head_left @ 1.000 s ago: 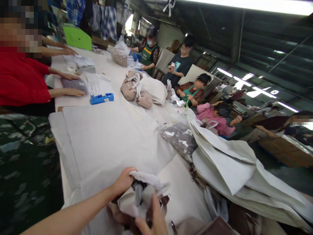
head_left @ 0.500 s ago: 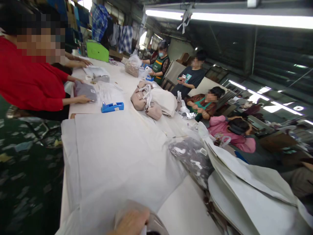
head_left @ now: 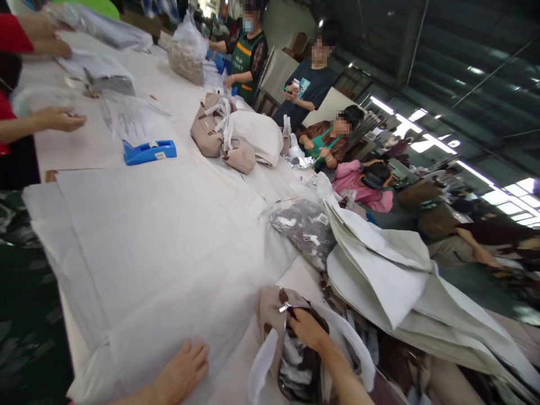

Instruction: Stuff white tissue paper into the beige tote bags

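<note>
1. Long, white-topped table (head_left: 84, 149): runs from the near edge of the view toward the far side, bears goods along its length.
2. Broad, thin, paper-like white sheets (head_left: 169, 242): lie overlapping across the near part of the table, reach its left edge.
3. Curled, stiff-looking stack of off-white sheets (head_left: 379, 275): fans out on the right, above brown and beige goods.
4. Co-worker in a green apron with a yellow stripe (head_left: 247, 59): stands beyond the table, near a co-worker in a dark printed T-shirt (head_left: 304, 84).
5. Soft beige bag with brown trim and white-wrapped handles (head_left: 273, 315): sits at the near right, just beside the sheets, mouth open, crumpled white stuffing inside.
6. Beige bags with white-wrapped straps (head_left: 208, 132): lie farther up the table.
7. Clear plastic bag around a dark grey item (head_left: 301, 228): lies against the stack.
8. Right hand (head_left: 310, 329): reaches into the beige bag's mouth. Fingertips partly hidden; gripping or not, cannot tell.
9. Left hand (head_left: 183, 374): rests open, palm down, on the sheets, fingers slightly bent.
10. Blue plastic tape dispenser (head_left: 149, 153): stands just past the sheets.
11. Small silvery zipper pull (head_left: 284, 307): hangs at the bag's rim, near the right fingers.
</note>
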The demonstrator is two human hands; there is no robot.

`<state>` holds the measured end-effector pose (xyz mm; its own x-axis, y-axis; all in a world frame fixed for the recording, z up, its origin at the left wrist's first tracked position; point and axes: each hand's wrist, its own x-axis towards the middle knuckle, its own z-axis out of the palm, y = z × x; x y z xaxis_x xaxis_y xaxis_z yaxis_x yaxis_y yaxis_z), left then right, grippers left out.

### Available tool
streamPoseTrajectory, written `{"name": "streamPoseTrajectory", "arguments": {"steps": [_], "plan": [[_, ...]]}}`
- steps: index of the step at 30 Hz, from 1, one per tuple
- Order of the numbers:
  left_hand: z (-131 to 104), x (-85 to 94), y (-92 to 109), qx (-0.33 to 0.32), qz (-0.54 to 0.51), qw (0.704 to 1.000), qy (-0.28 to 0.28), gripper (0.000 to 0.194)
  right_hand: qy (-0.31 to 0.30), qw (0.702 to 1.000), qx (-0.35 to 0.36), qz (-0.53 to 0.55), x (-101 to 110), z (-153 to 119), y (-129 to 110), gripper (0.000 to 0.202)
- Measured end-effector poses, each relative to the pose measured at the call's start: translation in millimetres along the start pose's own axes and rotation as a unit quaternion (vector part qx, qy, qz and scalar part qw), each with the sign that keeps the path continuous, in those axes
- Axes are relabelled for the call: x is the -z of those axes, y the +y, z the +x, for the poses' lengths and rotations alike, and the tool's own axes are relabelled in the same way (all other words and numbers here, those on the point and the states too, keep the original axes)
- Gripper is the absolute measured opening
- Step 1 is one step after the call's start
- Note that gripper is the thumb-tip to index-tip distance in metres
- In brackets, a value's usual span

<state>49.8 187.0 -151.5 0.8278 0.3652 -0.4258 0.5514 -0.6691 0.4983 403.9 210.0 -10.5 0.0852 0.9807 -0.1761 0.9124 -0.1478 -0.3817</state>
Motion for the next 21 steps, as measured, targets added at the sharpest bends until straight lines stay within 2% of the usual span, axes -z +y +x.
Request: {"name": "streamPoseTrajectory", "arguments": {"steps": [3, 4, 6, 8, 10, 13, 16, 18, 21], "plan": [[12.9, -7.9, -6.4, 0.026, 0.017, 0.999, 0.038, 0.025, 0.006, 1.0, 0.019, -0.016, 24.3, -24.6, -8.0, 0.034], [15.6, -6.3, -8.0, 0.023, 0.02, 0.998, 0.051, 0.023, 0.029, 0.999, 0.038, -0.02, 32.2, -35.6, -17.2, 0.037], [18.1, -1.1, -5.8, 0.008, 0.025, 0.997, 0.077, 0.032, 0.07, 0.994, 0.087, -0.02, 42.7, -60.6, -40.2, 0.037], [17.9, 4.8, 3.6, 0.027, 0.031, 0.995, 0.092, 0.033, 0.07, 0.988, 0.139, -0.009, 39.4, -87.7, -61.3, 0.034], [16.6, 10.7, 15.0, 0.072, 0.037, 0.993, 0.091, 0.033, 0.049, 0.981, 0.189, -0.011, 18.2, -114.0, -73.6, 0.037], [16.2, 19.2, 22.3, 0.107, 0.041, 0.99, 0.082, 0.037, 0.043, 0.97, 0.229, -0.067, -36.0, -146.8, -73.6, 0.056], [19.1, 25.3, 14.8, 0.096, 0.032, 0.992, 0.075, 0.038, 0.061, 0.973, 0.168, -0.143, -83.4, -168.0, -64.2, 0.074], [21.0, 27.9, 6.9, 0.088, 0.021, 0.994, 0.069, 0.034, 0.103, 0.971, 0.137, -0.166, -98.0, -177.0, -60.4, 0.071], [19.3, 31.6, -2.0, 0.072, 0.0, 0.995, 0.063, 0.026, 0.183, 0.961, 0.148, -0.144, -98.8, -188.6, -64.9, 0.062]]}}
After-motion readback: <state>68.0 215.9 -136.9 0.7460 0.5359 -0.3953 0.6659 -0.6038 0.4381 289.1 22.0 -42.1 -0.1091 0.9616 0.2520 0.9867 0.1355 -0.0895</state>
